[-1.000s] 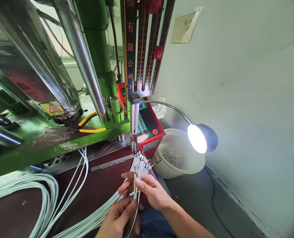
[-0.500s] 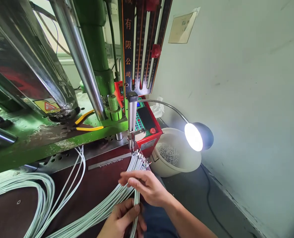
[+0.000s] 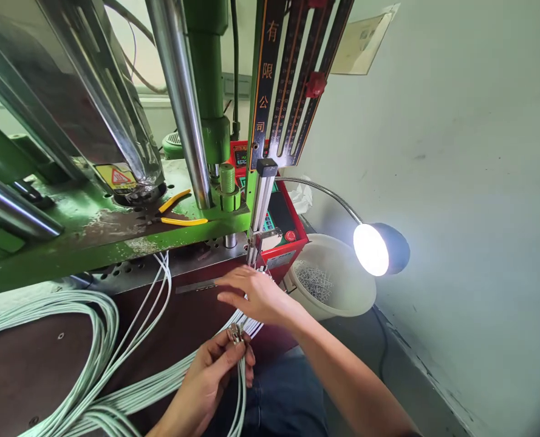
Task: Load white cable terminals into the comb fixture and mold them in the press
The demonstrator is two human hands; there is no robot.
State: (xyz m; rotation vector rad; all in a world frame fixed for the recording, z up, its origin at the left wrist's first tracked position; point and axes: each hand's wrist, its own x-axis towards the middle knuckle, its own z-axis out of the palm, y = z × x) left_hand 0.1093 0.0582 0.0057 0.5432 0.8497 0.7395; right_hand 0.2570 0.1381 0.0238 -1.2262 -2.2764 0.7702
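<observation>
My left hand (image 3: 215, 370) pinches a few thin pale-green cables (image 3: 242, 388) just below their ends. Metal connectors (image 3: 236, 332) stick up past the fingertips, and the cables hang down over my lap. Above and slightly right of it, my right hand (image 3: 256, 294) reaches across a larger cable bundle (image 3: 155, 383), fingers stretched out and the thumb apart. It covers part of that bundle near its metal-tipped ends (image 3: 261, 269); whether the palm touches the cables I cannot tell. The bundle runs down to the left along the dark red-brown table (image 3: 197, 315).
Left lies a looped cable coil (image 3: 97, 312). Behind stands a green press (image 3: 142, 246) with yellow-handled pliers (image 3: 183, 221) on its bed. A red control box (image 3: 292, 246), a lit gooseneck lamp (image 3: 370, 250) and a white bucket (image 3: 347, 297) of small metal pieces are at right.
My right hand has moved up over the bundle's ends. My left hand has come up and left, and connectors now show above its fingers. The camera view has shifted slightly.
</observation>
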